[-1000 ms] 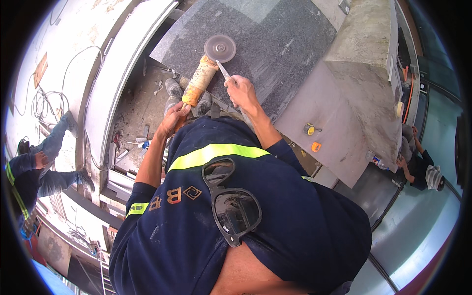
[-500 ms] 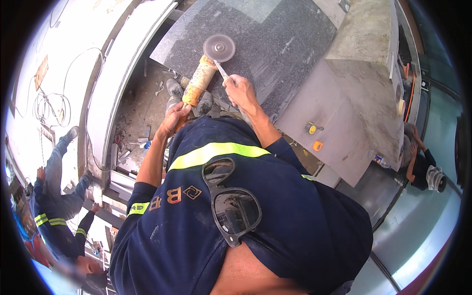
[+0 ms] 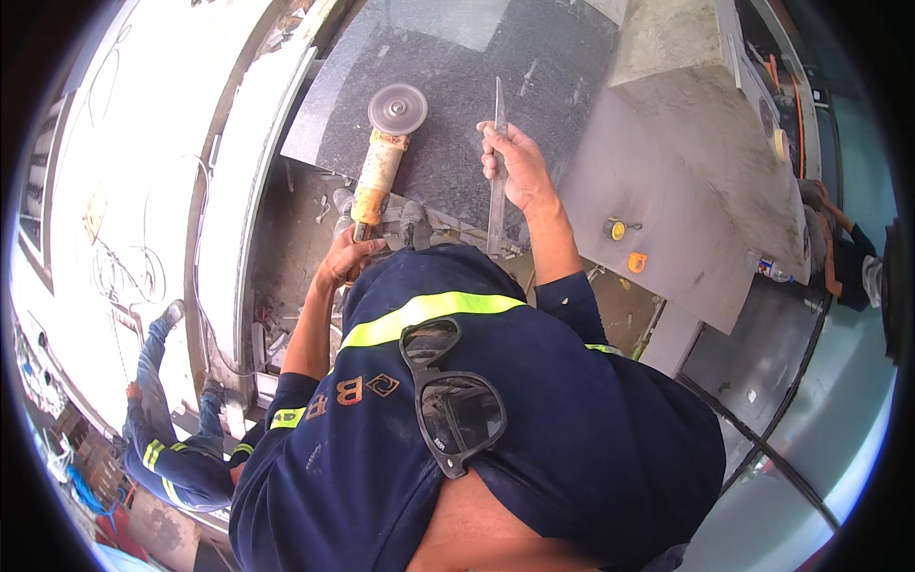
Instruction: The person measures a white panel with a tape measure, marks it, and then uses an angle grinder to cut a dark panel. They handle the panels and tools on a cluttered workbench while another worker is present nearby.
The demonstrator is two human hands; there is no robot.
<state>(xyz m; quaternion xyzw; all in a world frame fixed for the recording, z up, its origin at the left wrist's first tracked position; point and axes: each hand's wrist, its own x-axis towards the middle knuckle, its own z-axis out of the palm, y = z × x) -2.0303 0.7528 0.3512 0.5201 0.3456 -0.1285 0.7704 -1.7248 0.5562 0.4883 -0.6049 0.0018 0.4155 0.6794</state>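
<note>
My left hand (image 3: 346,257) grips the rear handle of a dusty yellow angle grinder (image 3: 378,172). Its round cutting disc (image 3: 397,110) points away from me, over a dark grey speckled slab (image 3: 438,157). To the right, my right hand (image 3: 519,167) is closed round a long, narrow grey strip (image 3: 497,205), flat like a ruler. The strip stands nearly lengthwise away from me, its thin far end past my fingers, apart from the disc. Whether the disc spins cannot be told.
A yellow tape measure (image 3: 615,229) and a small orange object (image 3: 637,262) lie on a grey panel (image 3: 667,248) at right. Loose cable (image 3: 129,272) lies on the left. Co-workers crouch at lower left (image 3: 176,458) and far right (image 3: 839,253). Rubble lies near my shoes.
My right hand has moved right with the strip, drawing its tip away from the disc and turning it more upright in view. The grinder has shifted slightly left and nearer.
</note>
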